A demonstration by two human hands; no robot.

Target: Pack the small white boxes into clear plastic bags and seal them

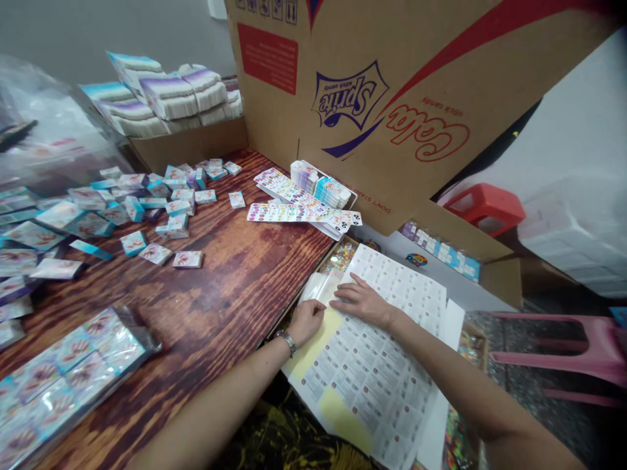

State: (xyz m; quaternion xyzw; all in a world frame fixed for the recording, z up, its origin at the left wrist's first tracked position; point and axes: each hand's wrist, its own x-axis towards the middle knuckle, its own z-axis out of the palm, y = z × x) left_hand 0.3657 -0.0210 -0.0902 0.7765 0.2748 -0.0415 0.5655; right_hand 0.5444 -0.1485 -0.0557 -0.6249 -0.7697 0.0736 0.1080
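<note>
A large sheet of printed white labels (365, 359) lies over an open carton beside the table; bare yellow backing (316, 336) shows along its left edge and near its lower end. My right hand (365, 300) rests on the upper part of the sheet with its fingers stretched out. Close by, my left hand (306, 321), with a watch (288, 343) at the wrist, has its fingers pinched together over the yellow backing. Whatever may be between those fingertips is hidden.
Many small boxes (134, 209) lie scattered on the wooden table (220, 300), with a plastic-wrapped pack (73, 378) in front. Sticker strips (294, 202) and folded cards (330, 189) lie near a large carton (353, 78). Stools, one red (482, 202) and one pink (568, 346), stand right.
</note>
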